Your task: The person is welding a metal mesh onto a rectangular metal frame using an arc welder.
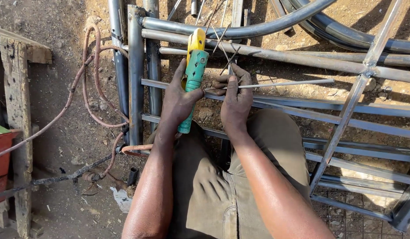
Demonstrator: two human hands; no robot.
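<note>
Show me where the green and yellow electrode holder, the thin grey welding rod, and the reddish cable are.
Green and yellow electrode holder [194, 75]: head view, on its green handle above the left hand.
Thin grey welding rod [289, 83]: head view, mid-length of the bare rod, right of the right hand.
Reddish cable [85, 88]: head view, on the loop over the dirt.

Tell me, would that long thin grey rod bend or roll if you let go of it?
The welding rod looks thin and straight, so it is probably light and a bit springy. It is round and rests across a metal bar, so it might roll off. The right hand pinches one end, likely steadying it.
</note>
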